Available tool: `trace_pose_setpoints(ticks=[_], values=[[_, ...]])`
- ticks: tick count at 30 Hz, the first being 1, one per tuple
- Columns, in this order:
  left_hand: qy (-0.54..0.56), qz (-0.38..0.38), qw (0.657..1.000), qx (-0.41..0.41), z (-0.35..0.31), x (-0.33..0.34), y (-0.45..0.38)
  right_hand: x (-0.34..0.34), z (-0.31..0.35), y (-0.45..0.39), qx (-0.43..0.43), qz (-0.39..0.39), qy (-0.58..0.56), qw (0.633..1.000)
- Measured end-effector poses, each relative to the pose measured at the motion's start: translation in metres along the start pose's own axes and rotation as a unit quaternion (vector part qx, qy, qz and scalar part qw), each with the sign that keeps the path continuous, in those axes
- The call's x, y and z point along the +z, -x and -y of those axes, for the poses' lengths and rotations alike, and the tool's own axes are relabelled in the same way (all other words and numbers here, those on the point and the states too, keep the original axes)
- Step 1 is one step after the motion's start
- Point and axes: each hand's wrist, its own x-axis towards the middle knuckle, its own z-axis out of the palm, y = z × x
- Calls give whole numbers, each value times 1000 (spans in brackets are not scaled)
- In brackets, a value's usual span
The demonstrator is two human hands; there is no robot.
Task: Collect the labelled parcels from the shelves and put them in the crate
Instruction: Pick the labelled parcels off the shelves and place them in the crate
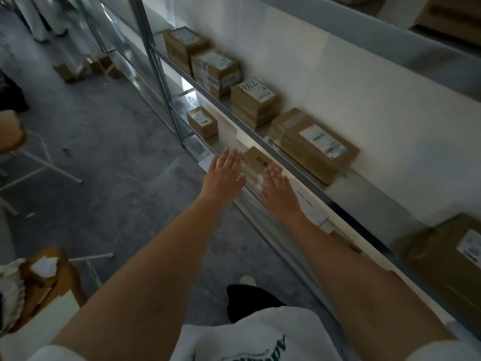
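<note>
The right hand (277, 187) covers the near end of a parcel (256, 161) on the lower shelf, and motion blur smears that end, so whether the fingers touch it cannot be told. The near-right parcel (447, 261) is cut off by the right edge, label included. Print on the big parcel's label (321, 143) is too small to read, and cartons (454, 15) at the top right are cropped and blurred.

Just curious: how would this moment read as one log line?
left hand open | right hand open | both reaching for parcel, lower shelf
</note>
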Motion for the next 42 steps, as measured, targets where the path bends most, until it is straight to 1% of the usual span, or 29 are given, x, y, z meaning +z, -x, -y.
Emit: trace_pose_setpoints(ticks=[5, 7, 10, 14, 18, 22, 24, 27, 34, 36, 38, 40, 41, 42], values=[[45, 13, 999, 9, 42, 8, -58, 9, 3, -60, 24, 31, -7, 999], [62, 27, 998, 15, 58, 14, -81, 14, 6, -82, 25, 47, 10, 999], [63, 52, 996, 41, 83, 24, -117, 26, 15, -112, 39, 60, 18, 997], [52, 91, 989, 103, 117, 41, -162, 44, 36, -152, 99, 46, -5, 994], [60, 135, 977, 154, 167, 67, -198, 68, 72, -188, 193, 53, -51, 978], [45, 191, 965, 172, 220, 92, -214, 98, 111, -211, 254, 67, -103, 959], [35, 213, 959, 185, 237, 103, -223, 109, 118, -223, 286, 52, -122, 949], [40, 234, 952, 195, 244, 123, -239, 123, 114, -237, 327, 31, -140, 934], [96, 317, 930, 157, 240, 196, -233, 177, 85, -237, 426, 24, -192, 884], [110, 334, 924, 151, 239, 221, -236, 200, 72, -237, 466, 19, -221, 857], [145, 331, 924, 128, 234, 247, -251, 221, 57, -239, 494, 6, -251, 832], [219, 312, 923, 62, 221, 272, -273, 239, 43, -243, 514, -13, -275, 812], [267, 311, 912, 10, 211, 279, -286, 246, 36, -246, 530, -22, -286, 798], [322, 316, 891, -44, 200, 287, -299, 253, 30, -250, 550, -33, -299, 779]])
